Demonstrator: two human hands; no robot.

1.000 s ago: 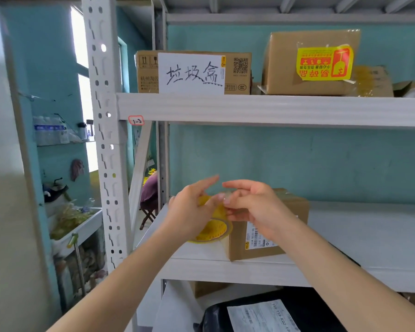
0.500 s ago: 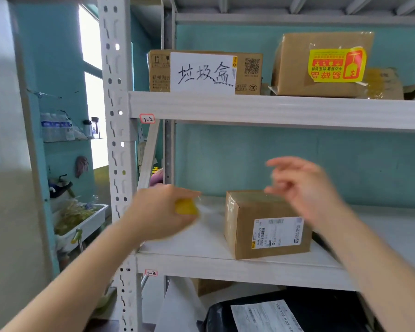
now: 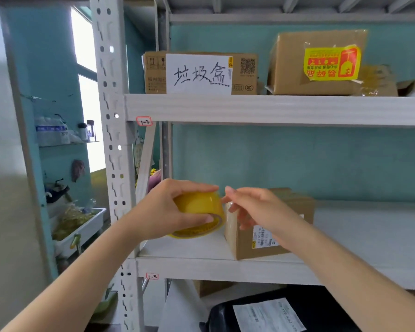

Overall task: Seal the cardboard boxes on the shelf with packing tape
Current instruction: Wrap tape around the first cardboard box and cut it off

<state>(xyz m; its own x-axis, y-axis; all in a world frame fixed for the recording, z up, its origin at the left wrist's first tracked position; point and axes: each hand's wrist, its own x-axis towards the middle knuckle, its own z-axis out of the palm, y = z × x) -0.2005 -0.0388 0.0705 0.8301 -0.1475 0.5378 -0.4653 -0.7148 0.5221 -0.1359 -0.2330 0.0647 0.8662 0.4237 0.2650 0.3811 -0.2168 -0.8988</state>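
Head view: left hand (image 3: 168, 209) grips a yellow roll of packing tape (image 3: 197, 204) above the white metal shelf (image 3: 357, 231) at its front left corner; right hand (image 3: 256, 209) pinches the roll's edge. No strip drawn yet; sealing the small brown cardboard box (image 3: 295, 206) alongside seems wholly ahead.

Both arms outstretched, left hand (image 3: 168, 210) grips the tape roll (image 3: 199, 204), right hand (image 3: 256, 208) sets thumb and forefinger at its edge.

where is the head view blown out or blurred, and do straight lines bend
Head view: the window at left is blown out to white; the right hand is softly motion-blurred at the fingertips, while the left hand and tape roll read sharper; the shelf upright slants, likely wide-angle distortion.
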